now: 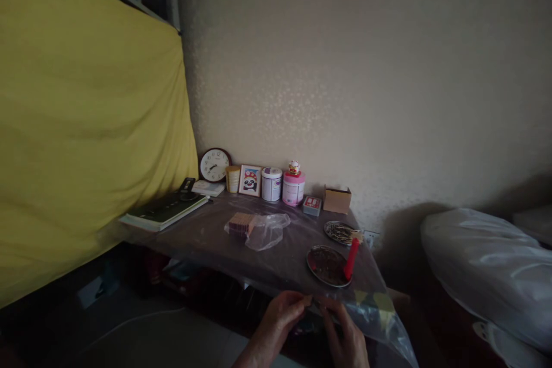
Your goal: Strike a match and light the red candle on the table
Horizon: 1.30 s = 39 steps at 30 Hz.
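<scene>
My left hand (pixel 280 316) and my right hand (pixel 345 330) meet at the near edge of the plastic-covered table (pixel 207 236). Together they pinch a small brownish piece (pixel 307 301) between their fingertips; it is too dim to tell what it is. Just beyond the hands a round metal plate (pixel 325 264) holds dark bits, and a red stick-like object (pixel 351 259) leans on its rim. A second metal plate (pixel 340 232) lies farther back. A clear bag with a stack of brown wafers (pixel 242 223) rests mid-table.
Along the wall stand a clock (pixel 214 164), a framed picture (pixel 250 180), tins (pixel 271 184), a pink jar (pixel 294 187) and a cardboard box (pixel 337 199). A flat device (pixel 166 210) lies at the left. Yellow cloth (pixel 86 126) hangs left; a white bag (pixel 483 264) bulks right.
</scene>
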Motion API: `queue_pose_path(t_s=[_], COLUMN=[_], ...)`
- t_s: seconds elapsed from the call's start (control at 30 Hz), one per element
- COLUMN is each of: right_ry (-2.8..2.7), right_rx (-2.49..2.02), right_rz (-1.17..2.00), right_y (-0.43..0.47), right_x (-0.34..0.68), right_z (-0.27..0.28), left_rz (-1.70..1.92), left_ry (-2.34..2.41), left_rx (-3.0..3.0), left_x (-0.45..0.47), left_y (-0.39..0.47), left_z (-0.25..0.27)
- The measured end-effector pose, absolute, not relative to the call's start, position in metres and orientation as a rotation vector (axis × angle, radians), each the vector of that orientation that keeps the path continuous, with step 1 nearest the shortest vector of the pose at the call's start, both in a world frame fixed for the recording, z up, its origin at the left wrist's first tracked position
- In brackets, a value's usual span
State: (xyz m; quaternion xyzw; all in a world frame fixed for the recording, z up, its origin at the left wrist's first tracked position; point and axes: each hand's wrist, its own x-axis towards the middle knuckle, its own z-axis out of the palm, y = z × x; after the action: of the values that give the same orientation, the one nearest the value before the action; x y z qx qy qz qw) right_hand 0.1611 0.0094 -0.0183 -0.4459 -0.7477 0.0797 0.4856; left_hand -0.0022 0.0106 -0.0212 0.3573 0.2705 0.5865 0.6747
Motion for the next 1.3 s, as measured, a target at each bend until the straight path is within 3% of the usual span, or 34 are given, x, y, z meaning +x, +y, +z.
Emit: queue_pose_path(t_s=[1.3], right_ry=[-1.7], right_rx=[-1.076], right_rz=[0.165], right_y=[0.008], right_x=[0.156], right_z=[-0.008], left_rz=[1.349], left_ry=[0.555], left_rx=[0.811], left_x=[-0.001], left_y=[0.005], left_z=[-0.016])
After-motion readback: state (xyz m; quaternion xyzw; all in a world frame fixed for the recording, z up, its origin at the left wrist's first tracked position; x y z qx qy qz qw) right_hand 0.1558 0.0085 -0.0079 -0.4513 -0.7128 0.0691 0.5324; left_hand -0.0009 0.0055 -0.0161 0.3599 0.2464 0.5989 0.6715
